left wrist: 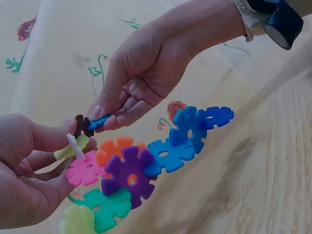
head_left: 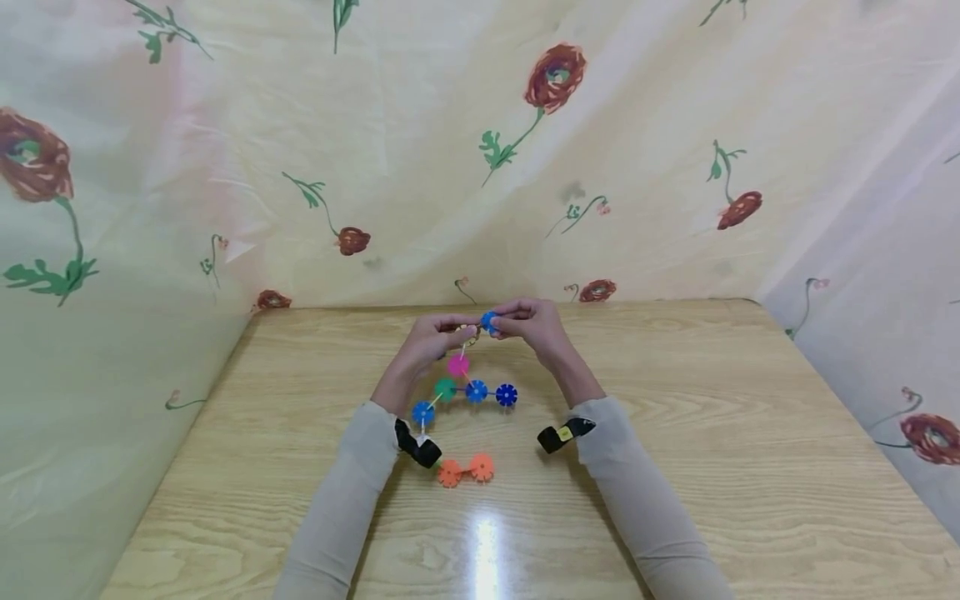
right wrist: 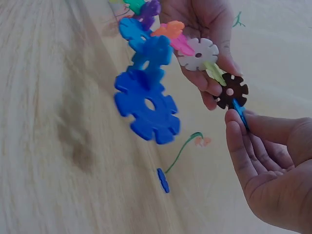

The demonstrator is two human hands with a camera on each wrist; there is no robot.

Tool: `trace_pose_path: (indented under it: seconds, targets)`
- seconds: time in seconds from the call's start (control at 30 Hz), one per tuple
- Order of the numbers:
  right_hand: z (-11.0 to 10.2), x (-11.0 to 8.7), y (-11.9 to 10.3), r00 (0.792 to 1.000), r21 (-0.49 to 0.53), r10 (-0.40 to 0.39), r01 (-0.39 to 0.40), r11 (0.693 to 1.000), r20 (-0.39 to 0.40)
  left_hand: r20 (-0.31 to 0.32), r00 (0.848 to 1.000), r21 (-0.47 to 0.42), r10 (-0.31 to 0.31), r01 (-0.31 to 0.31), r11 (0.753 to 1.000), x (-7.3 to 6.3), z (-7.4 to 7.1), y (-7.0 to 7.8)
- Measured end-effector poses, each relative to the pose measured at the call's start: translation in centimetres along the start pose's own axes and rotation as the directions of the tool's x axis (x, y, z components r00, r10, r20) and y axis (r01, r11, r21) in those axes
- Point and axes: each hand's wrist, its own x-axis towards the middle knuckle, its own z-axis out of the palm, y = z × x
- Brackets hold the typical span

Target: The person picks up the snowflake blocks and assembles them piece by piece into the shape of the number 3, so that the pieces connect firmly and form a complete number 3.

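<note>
My left hand (head_left: 431,337) holds a linked chain of notched plastic discs by its upper end, close to a pale yellow disc (right wrist: 214,73) and a brown disc (right wrist: 234,91). Between thumb and fingertips, my right hand (head_left: 532,325) pinches a blue disc (right wrist: 240,114), whose edge meets the brown disc's rim. From the left hand the chain runs down through a white disc (right wrist: 199,54) and a pink disc (left wrist: 87,168). Further along are a purple disc (left wrist: 130,178), a green disc (left wrist: 105,207) and a dark blue disc (right wrist: 148,105). Two orange discs (head_left: 482,467) show at the lower end.
Beneath the hands is a wood-grain table (head_left: 712,450). A flowered cloth (head_left: 420,150) rises along its back and sides. One separate blue disc (right wrist: 163,180) shows near the table's far edge in the right wrist view. Black straps (head_left: 557,437) sit on both wrists.
</note>
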Motion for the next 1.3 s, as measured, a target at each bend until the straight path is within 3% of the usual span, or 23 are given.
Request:
trace_pose_path:
  seconds: [0.43, 0.73, 1.07, 1.3]
  targets:
    - [0.1, 0.2, 0.5, 0.999, -0.003, 0.019, -0.019, 1.000, 0.027, 0.141, 0.990, -0.005, 0.027, -0.026, 1.000, 0.0, -0.5, 0.0]
    - [0.1, 0.3, 0.0, 0.995, -0.055, 0.064, -0.060, 0.997, 0.081, 0.130, 0.991, -0.038, -0.014, 0.019, 0.999, 0.1, -0.7, -0.3]
    - [-1.0, 0.9, -0.4, 0.991, -0.177, 0.082, -0.063, 0.982, 0.101, 0.088, 0.995, 0.004, -0.039, 0.039, 0.999, -0.2, -1.9, 0.1]
    - [-1.6, 1.9, 1.3, 0.986, -0.388, 0.062, 0.004, 0.921, 0.158, 0.080, 0.996, 0.010, -0.035, 0.035, 0.999, -0.3, -2.6, 0.2]
